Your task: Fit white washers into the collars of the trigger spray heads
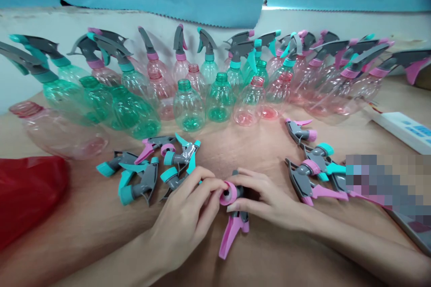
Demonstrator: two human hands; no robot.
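Note:
Between my hands is a spray trigger head (235, 224) with a grey body, a pink lever and a pink collar (228, 193) facing me. My right hand (266, 197) grips its grey body between thumb and fingers. Thumb and fingertips of my left hand (191, 206) are pinched at the left rim of the pink collar; anything small between them is hidden. Loose trigger heads (144, 184) in grey with turquoise or pink lie left of my left hand. More loose trigger heads (303, 175) lie beyond my right forearm.
Several clear green bottles (220, 103) and pink bottles (249, 107) stand open-necked, with trigger-topped bottles (209, 65) behind them. A pink bottle (63, 130) is at far left, near a red bag (30, 197). A white power strip (407, 130) lies at right.

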